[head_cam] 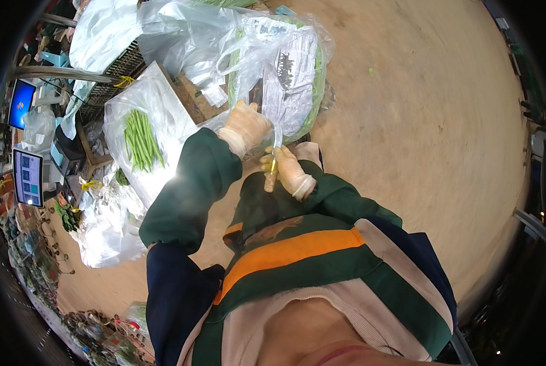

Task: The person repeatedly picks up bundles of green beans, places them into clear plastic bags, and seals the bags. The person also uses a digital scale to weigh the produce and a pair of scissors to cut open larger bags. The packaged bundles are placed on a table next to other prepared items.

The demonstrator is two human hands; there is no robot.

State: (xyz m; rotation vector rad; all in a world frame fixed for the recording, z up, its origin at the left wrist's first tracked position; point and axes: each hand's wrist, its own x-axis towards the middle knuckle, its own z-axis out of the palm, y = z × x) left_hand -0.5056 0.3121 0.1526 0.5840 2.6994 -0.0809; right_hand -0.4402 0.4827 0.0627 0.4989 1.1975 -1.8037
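Observation:
My left hand [245, 124], in a pale glove, is closed on the near edge of a large clear plastic bag [254, 59]. Inside the bag, printed newspaper [291, 78] lies over green vegetables that show around its rim. Just right of it, my right hand [287, 170], also gloved, grips a knife [270, 181] by its light brown handle. The pale blade points up towards the bag, close beside my left hand. To the left, a bunch of green beans [141, 141] rests on a plastic-covered surface [170, 110].
A black plastic crate [117, 68] draped with plastic stands at the upper left. Two lit screens [27, 177] stand at the far left. White plastic bags [110, 224] lie below the beans. Brown floor [414, 114] stretches to the right.

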